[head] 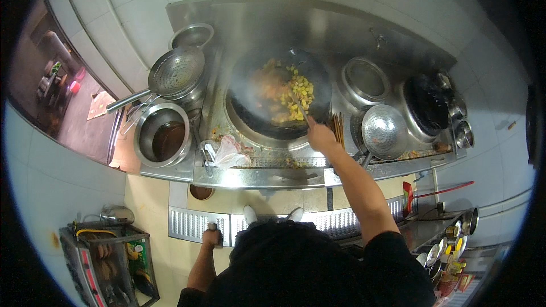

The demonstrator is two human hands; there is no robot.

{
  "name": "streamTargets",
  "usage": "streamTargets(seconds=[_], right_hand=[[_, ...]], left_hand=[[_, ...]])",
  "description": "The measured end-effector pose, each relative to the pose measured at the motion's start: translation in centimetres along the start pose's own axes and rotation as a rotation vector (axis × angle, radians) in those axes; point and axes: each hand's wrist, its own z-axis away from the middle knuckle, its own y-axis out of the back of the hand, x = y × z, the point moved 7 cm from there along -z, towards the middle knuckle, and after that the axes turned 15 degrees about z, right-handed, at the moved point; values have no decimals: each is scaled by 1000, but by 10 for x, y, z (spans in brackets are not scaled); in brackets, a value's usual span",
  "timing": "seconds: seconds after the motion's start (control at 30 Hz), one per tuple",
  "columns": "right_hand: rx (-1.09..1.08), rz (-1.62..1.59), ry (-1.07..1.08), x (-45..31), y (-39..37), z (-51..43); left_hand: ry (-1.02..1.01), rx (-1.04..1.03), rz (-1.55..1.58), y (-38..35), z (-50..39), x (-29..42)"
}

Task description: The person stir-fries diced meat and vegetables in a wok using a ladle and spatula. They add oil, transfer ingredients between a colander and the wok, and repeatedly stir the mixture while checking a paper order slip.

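My right hand (322, 136) grips the handle of a long cooking utensil (301, 108), whose head is hidden among the food. It reaches into a large black wok (247, 119) set in the steel range. Yellow-green diced pieces (303, 87) lie along the wok's right side. Reddish-brown food (273, 87) beside them is blurred by steam. Low on the left, away from the range, is my left hand (210, 238) with its fingers curled. Something small and dark shows at that hand, too unclear to name or to tell if it is held.
A perforated strainer (177, 70) rests over pots at left, above a steel bowl of dark liquid (168, 140). A crumpled plastic bag (228, 153) lies near the front edge. Right of the wok are bamboo sticks (338, 128), another strainer (384, 131) and a second wok (426, 106).
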Motion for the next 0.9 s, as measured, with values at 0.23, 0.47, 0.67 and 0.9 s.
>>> streamTargets(seconds=[0.23, 0.47, 0.67, 0.9], right_hand=[[-121, 353, 85, 48, 85, 139], [-150, 277, 131, 31, 103, 123], [69, -118, -57, 43, 60, -1], [-51, 16, -17, 0, 2, 1]], left_hand=[[280, -195, -46, -58, 68, -123], [497, 95, 201, -3, 70, -64], [286, 177, 249, 38, 11, 26], [-102, 58, 133, 12, 8, 46]])
